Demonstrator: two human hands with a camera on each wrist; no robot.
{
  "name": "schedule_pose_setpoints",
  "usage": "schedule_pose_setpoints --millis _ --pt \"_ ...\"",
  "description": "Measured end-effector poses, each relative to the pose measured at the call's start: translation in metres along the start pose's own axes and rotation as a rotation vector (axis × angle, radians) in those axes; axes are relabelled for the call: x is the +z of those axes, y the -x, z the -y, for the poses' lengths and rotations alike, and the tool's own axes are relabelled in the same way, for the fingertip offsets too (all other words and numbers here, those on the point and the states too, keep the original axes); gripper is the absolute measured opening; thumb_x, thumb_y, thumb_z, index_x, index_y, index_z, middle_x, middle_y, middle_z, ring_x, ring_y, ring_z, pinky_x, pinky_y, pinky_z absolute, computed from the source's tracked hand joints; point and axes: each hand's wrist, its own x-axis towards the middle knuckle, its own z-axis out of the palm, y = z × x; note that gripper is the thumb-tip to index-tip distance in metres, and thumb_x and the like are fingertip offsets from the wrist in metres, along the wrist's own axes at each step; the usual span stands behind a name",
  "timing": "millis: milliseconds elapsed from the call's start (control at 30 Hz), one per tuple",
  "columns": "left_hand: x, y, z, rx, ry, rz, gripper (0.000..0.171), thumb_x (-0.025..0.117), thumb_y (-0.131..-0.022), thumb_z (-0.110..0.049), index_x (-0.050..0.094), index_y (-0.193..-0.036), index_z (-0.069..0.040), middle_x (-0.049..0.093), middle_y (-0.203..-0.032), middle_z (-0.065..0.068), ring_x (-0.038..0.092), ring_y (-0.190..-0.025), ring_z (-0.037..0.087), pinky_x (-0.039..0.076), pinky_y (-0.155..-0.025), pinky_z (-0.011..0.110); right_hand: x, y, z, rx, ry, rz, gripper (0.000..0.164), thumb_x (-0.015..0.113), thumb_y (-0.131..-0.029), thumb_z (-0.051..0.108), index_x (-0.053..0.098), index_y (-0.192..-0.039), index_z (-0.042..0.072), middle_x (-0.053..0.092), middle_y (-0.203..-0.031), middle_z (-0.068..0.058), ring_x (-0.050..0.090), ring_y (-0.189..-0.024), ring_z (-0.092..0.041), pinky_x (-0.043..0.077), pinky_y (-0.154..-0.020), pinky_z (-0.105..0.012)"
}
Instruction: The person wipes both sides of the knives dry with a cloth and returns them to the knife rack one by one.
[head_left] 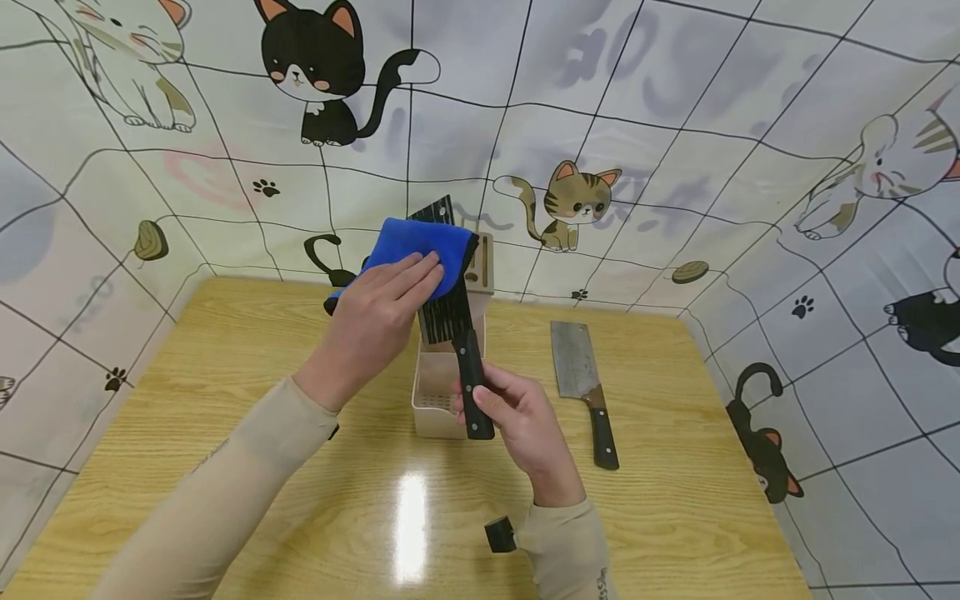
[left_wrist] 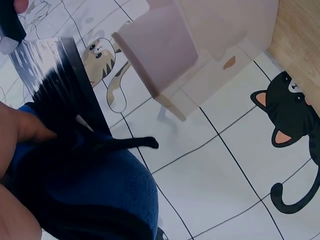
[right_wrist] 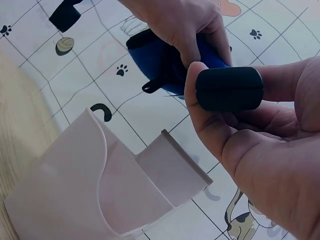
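The right hand [head_left: 525, 425] curls round the handle [head_left: 472, 387] of a knife [head_left: 456, 327] above the pale holder [head_left: 438, 422], apparently steadying it so the left hand [head_left: 378, 312], thumb and fingers pinching, can press a blue cloth [head_left: 431, 237] along it, left of a cleaver [head_left: 574, 362].

Blue cloth [head_left: 418, 238] on tilted, black-handled cleaver [head_left: 450, 321]

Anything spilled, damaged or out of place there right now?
No spill or clear damage shows. The cleaver lies loose on the table, outside the knife holder. The held knife looks streaked, possibly just reflections; I can't tell.
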Motion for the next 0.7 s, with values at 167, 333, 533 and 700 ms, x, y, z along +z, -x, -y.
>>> schedule_pose_setpoints --millis 167,333,533,700 --pt "0.001 0.0 -0.005 0.032 0.028 0.028 0.042 0.067 -0.093 0.01 0.068 -0.134 0.001 0.066 -0.137 0.016 0.067 -0.122 0.035 0.057 -0.098 0.048 -0.001 0.0 0.0 -0.008 0.007 0.011 0.039 0.051 -0.108 0.005 0.051 -0.141 -0.016 0.069 -0.107 -0.012 0.07 -0.089 -0.018 0.062 -0.082 -0.031" --pt "0.002 -0.004 -0.004 0.002 0.018 0.021 0.045 0.063 -0.093 0.012 0.065 -0.136 0.002 0.065 -0.139 0.017 0.064 -0.127 0.035 0.055 -0.102 0.048 -0.002 0.001 -0.001 -0.014 -0.007 0.026 0.04 0.051 -0.107 0.005 0.05 -0.142 -0.017 0.071 -0.106 -0.004 0.07 -0.09 -0.017 0.062 -0.081 -0.029" --pt "0.001 -0.009 0.005 -0.034 -0.002 0.008 0.044 0.058 -0.094 0.014 0.065 -0.136 0.004 0.064 -0.14 0.019 0.063 -0.128 0.035 0.055 -0.101 0.05 -0.003 0.003 -0.003 -0.019 0.013 0.039 0.041 0.052 -0.106 0.004 0.049 -0.142 -0.018 0.07 -0.106 -0.006 0.07 -0.089 -0.017 0.062 -0.08 -0.03" --pt "0.001 -0.013 0.011 -0.08 -0.01 0.027 0.042 0.055 -0.097 0.011 0.063 -0.138 0.004 0.062 -0.142 0.02 0.062 -0.129 0.036 0.053 -0.103 0.05 -0.003 0.002 -0.005 -0.01 0.034 0.042 0.038 0.052 -0.106 0.002 0.053 -0.139 -0.017 0.068 -0.105 -0.012 0.071 -0.087 -0.021 0.063 -0.079 -0.031"
